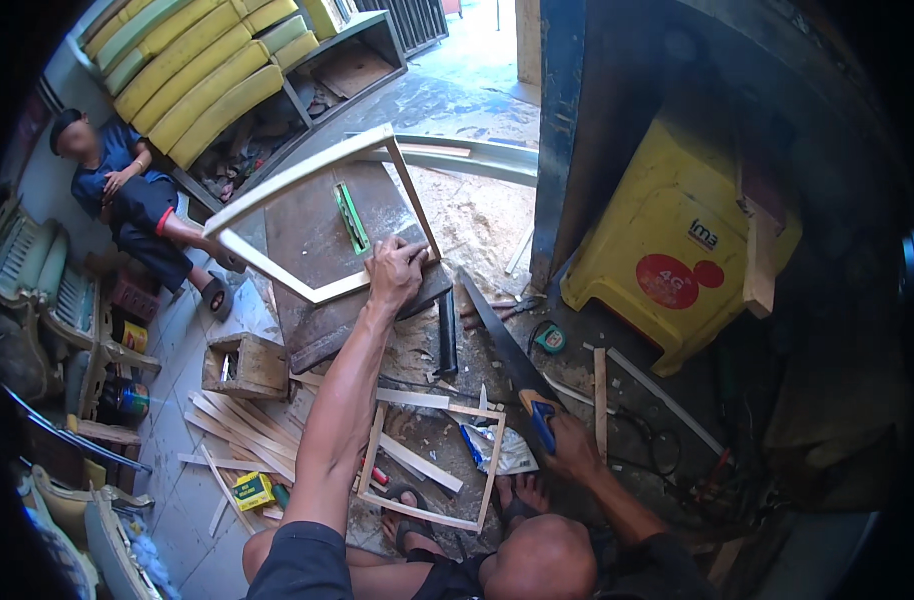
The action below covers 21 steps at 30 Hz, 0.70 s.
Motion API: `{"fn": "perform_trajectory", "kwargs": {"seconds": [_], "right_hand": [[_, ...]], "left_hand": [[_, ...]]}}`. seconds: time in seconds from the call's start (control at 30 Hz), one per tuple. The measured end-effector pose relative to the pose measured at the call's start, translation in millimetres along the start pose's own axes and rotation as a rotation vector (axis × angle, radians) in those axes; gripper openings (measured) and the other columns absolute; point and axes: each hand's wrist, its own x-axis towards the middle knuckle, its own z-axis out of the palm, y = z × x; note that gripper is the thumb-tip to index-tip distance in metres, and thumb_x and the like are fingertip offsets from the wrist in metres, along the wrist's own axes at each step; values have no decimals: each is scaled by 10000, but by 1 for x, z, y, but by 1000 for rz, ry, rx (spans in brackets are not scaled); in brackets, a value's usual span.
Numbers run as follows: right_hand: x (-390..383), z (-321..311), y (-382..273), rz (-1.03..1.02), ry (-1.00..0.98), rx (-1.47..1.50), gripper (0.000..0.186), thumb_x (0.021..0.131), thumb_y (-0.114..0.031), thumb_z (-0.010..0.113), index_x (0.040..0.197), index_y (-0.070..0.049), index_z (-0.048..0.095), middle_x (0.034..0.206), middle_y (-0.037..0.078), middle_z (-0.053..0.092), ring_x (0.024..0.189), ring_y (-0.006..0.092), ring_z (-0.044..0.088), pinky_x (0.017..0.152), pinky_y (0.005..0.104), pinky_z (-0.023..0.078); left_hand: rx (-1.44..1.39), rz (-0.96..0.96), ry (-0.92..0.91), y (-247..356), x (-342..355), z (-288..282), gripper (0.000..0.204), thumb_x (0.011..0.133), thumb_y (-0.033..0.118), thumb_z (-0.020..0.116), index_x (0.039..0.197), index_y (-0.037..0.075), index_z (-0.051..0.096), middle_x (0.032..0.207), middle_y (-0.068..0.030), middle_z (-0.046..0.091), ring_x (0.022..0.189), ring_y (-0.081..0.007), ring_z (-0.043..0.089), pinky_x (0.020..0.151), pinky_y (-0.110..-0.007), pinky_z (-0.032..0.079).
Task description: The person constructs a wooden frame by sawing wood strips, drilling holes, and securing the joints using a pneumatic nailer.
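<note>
My left hand (397, 272) is closed on the lower right corner of a pale wooden frame (295, 285), pressing it against a dark workbench (312, 215). The frame is tilted, its far side raised above the bench top. A green slotted piece (351, 216) lies on the bench, seen through the frame's opening. In my right hand (574, 447) is a hand saw (502, 335) with a blue and tan handle. Its dark blade points up and away, apart from the frame. A second, smaller wooden frame (497, 465) rests by my feet.
Wood strips (242, 425) and a wooden box (245, 366) lie left of my arm. A tape measure (550, 337) and pliers (517, 308) are on the sawdust-covered floor. At right is a yellow plastic stool (642, 235). Another person (127, 190) sits at far left beside stacked yellow cushions (202, 85).
</note>
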Motion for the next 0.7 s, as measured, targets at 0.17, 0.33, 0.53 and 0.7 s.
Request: {"fn": "perform_trajectory", "kwargs": {"seconds": [0.17,0.33,0.53,0.7], "right_hand": [[13,-57,-63,295,288,367,211,774,-119,726,911,-5,614,749,180,591,652,372,616,621,448,495],[26,-93,-125,326,448,584,211,824,-187,758,899,-22,650,677,139,632,580,264,653,570,391,505],[31,-88,-133,293,383,583,222,814,-169,763,929,3,682,702,116,659,610,206,657,585,343,517],[27,-85,-134,254,385,584,200,801,-171,772,891,-34,658,630,127,617,539,277,665,529,381,508]], "left_hand": [[31,71,-81,-3,-3,-6,274,893,343,756,1101,170,799,992,-89,645,984,-298,596,837,-463,472],[91,63,-65,0,-5,2,281,884,334,763,1128,198,790,995,-80,637,984,-288,595,844,-455,457],[178,24,3,3,-12,13,310,890,360,749,1181,254,771,1013,-43,615,999,-261,577,861,-454,401],[184,8,20,4,-14,16,301,884,257,722,1182,262,764,1024,-35,611,1003,-256,569,874,-454,383]]}}
